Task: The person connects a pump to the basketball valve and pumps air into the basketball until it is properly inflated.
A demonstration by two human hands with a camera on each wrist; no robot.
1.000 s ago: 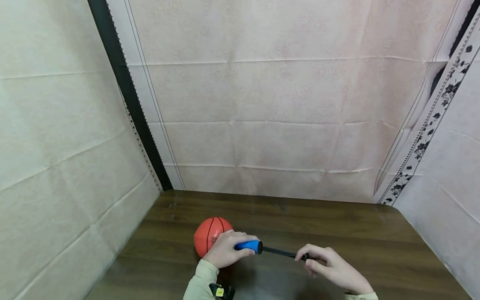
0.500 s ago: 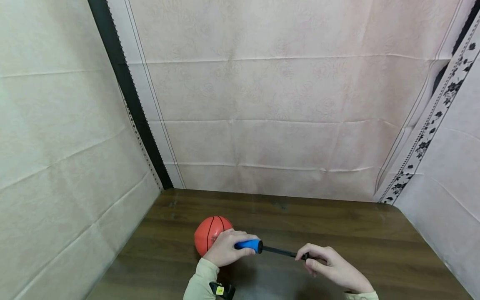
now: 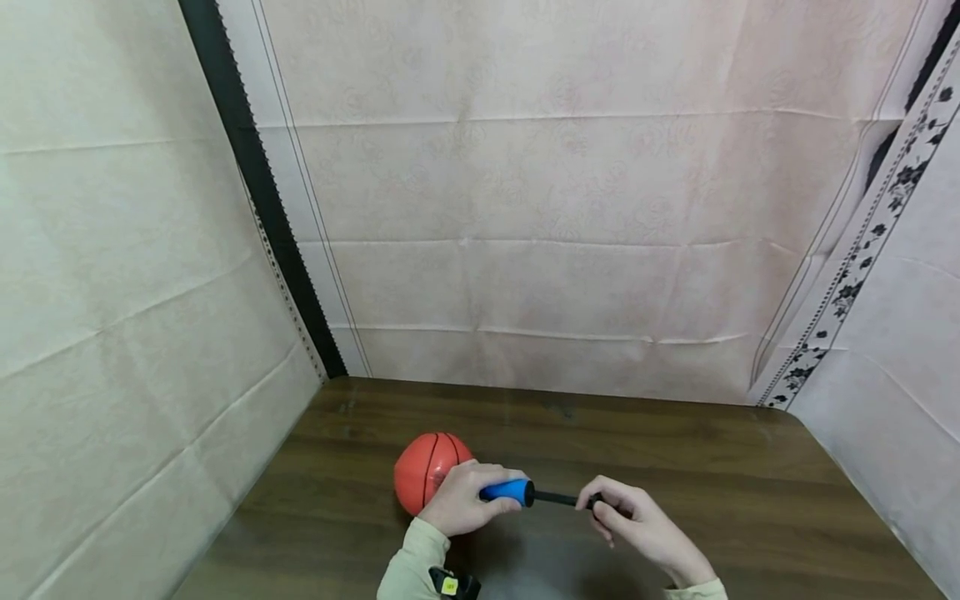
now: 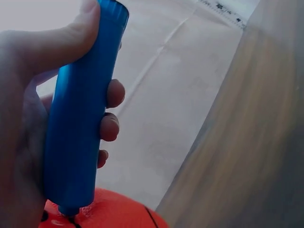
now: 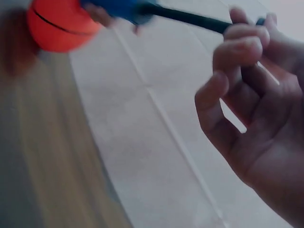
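Observation:
A red-orange toy basketball [image 3: 422, 473] with black lines sits on the wooden table. My left hand [image 3: 459, 502] grips the blue barrel [image 4: 78, 128] of a small ball pump, thumb on one side and fingers round the other. In the left wrist view, the barrel's narrow tip meets the ball's surface. From the barrel's right end a black rod [image 3: 555, 497] sticks out. At that rod's far end my right hand [image 3: 637, 521] pinches the small black handle between thumb and fingers; the handle is mostly hidden by them.
The brown wood-grain table [image 3: 720, 467] runs back to a pale cloth wall [image 3: 570, 250]. More cloth hangs at the left [image 3: 135, 333] and right. A black camera band [image 3: 453, 585] is on my left wrist.
My right hand has moved left and the rod has slid further into the barrel, so less of it shows. My left hand, pump barrel and ball have shifted slightly right.

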